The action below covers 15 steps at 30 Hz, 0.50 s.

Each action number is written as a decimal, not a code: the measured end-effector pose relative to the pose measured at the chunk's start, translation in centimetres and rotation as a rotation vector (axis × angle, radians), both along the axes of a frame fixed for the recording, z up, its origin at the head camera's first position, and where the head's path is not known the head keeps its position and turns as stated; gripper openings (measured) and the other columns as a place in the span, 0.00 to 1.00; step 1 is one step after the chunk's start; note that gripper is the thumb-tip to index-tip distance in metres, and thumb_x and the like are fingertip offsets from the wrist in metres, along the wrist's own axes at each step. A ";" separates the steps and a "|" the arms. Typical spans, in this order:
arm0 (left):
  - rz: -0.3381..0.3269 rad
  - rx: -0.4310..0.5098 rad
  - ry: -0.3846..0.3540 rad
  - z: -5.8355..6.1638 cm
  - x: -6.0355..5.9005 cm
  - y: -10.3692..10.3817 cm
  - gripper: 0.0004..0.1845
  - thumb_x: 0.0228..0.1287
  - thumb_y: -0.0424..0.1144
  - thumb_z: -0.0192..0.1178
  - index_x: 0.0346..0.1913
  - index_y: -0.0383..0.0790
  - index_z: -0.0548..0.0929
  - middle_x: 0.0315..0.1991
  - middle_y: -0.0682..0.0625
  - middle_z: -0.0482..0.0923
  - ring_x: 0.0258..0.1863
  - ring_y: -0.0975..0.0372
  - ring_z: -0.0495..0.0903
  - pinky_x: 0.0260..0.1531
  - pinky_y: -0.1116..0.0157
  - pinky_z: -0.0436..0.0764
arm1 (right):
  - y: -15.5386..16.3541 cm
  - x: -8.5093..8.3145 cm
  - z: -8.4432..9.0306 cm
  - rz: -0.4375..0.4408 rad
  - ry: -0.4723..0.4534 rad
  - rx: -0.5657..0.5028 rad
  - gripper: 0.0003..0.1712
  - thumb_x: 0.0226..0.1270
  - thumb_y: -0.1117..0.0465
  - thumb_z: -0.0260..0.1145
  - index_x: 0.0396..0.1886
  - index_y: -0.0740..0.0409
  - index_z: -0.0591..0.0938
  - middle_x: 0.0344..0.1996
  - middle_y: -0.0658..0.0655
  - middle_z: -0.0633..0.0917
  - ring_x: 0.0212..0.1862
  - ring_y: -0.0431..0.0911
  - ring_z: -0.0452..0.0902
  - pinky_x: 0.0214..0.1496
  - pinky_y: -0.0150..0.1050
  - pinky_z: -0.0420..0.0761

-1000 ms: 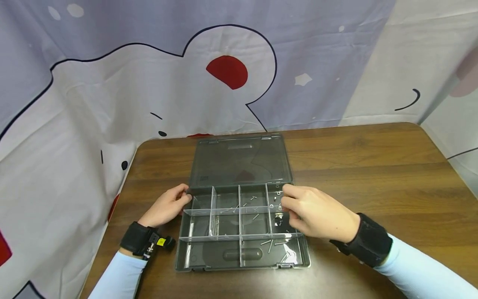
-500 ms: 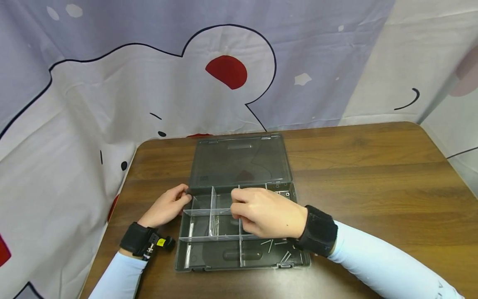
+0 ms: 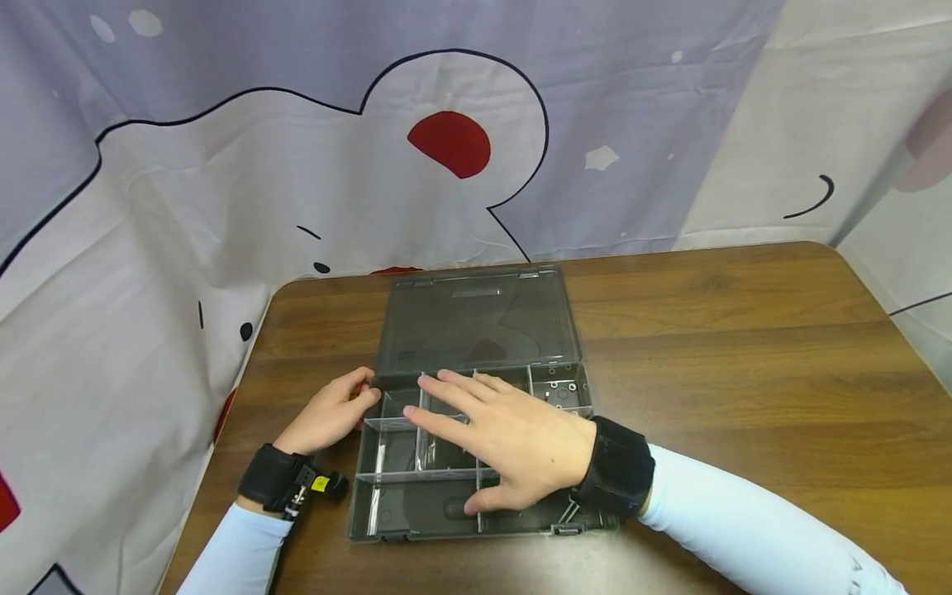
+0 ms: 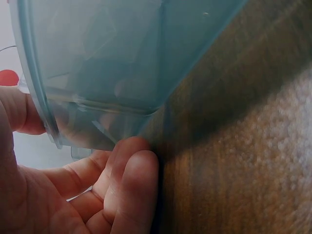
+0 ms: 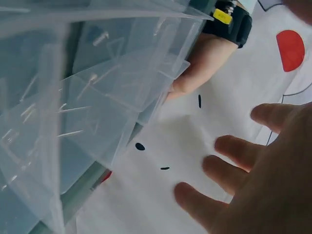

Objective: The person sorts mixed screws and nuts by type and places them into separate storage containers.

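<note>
A clear plastic organiser box lies open near the front-left part of a brown wooden table; its smoky lid is laid back flat on the table behind it; thin clear dividers split the tray into small compartments; several small metal screws lie in the far right compartment, and pin-like pieces show through the tray walls in the right wrist view.

The right hand is spread over the middle of the tray, palm down; its fingers are straight and fanned apart, reaching toward the far left compartments; it grips nothing, and whether the fingertips touch the dividers cannot be told; a black wrist strap and a pale blue sleeve follow behind it.

The left hand is at the tray's far left corner; its thumb lies over the rim and its curled fingers press against the outer wall, holding the box; a black wristband with a small yellow mark sits on that wrist.

Behind the table hangs a pale cloth backdrop with a white cartoon shape, black outlines and a red spot.
</note>
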State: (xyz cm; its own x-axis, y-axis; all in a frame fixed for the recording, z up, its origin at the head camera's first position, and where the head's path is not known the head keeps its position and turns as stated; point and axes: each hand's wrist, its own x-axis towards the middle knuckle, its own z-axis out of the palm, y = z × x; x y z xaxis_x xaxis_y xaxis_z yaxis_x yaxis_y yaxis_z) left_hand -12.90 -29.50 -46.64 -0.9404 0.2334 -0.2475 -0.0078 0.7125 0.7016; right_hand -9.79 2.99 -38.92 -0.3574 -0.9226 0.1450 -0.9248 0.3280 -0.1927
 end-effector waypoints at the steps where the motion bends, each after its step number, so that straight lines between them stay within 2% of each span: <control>1: 0.000 0.000 0.002 0.0 0.0 0.0 0.09 0.77 0.39 0.49 0.50 0.39 0.77 0.30 0.47 0.74 0.28 0.58 0.81 0.33 0.60 0.82 | 0.2 0.1 0.0 -0.004 -0.010 0.023 0.65 0.57 0.29 0.73 0.85 0.46 0.50 0.84 0.58 0.53 0.84 0.54 0.52 0.81 0.54 0.63; 2: -0.001 0.000 0.002 0.0 0.0 0.0 0.09 0.76 0.39 0.49 0.50 0.39 0.77 0.29 0.47 0.73 0.28 0.58 0.81 0.33 0.60 0.83 | 0.4 0.2 0.0 -0.008 -0.017 0.039 0.67 0.57 0.26 0.71 0.86 0.46 0.47 0.85 0.58 0.48 0.86 0.54 0.43 0.83 0.56 0.57; 3: 0.000 0.000 0.004 0.0 0.0 0.0 0.09 0.76 0.39 0.50 0.50 0.39 0.77 0.29 0.48 0.73 0.28 0.58 0.81 0.33 0.60 0.83 | 0.7 0.2 0.1 -0.011 -0.019 0.044 0.67 0.58 0.25 0.70 0.86 0.46 0.46 0.85 0.57 0.45 0.86 0.53 0.39 0.84 0.57 0.54; 5: 0.000 0.001 0.006 -0.1 0.0 0.0 0.09 0.76 0.39 0.50 0.50 0.39 0.77 0.27 0.48 0.72 0.28 0.58 0.81 0.33 0.60 0.83 | 1.2 0.2 0.1 -0.017 -0.011 0.039 0.67 0.58 0.25 0.69 0.86 0.46 0.46 0.85 0.56 0.43 0.86 0.51 0.36 0.84 0.56 0.52; 9: -0.005 0.006 0.005 -0.1 0.0 -0.1 0.09 0.77 0.39 0.50 0.49 0.39 0.77 0.25 0.49 0.71 0.27 0.57 0.80 0.34 0.60 0.83 | 2.6 0.0 0.1 -0.041 0.009 0.022 0.65 0.60 0.25 0.68 0.85 0.48 0.49 0.85 0.56 0.45 0.86 0.52 0.39 0.84 0.56 0.53; 15: -0.011 -0.004 0.001 -0.1 0.0 -0.1 0.08 0.78 0.39 0.49 0.49 0.40 0.76 0.30 0.47 0.72 0.28 0.58 0.81 0.33 0.60 0.81 | 5.5 -0.3 -0.7 -0.098 0.006 -0.001 0.62 0.62 0.27 0.68 0.85 0.48 0.52 0.85 0.57 0.48 0.85 0.54 0.44 0.83 0.57 0.56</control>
State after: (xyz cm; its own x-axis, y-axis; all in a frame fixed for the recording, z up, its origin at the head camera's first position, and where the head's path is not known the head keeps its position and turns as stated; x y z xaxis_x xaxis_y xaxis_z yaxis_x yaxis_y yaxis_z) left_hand -12.87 -29.62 -46.72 -0.9379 0.2430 -0.2477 0.0007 0.7152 0.6989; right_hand -10.05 8.45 -39.61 -0.4453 -0.8830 0.1480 -0.8893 0.4171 -0.1875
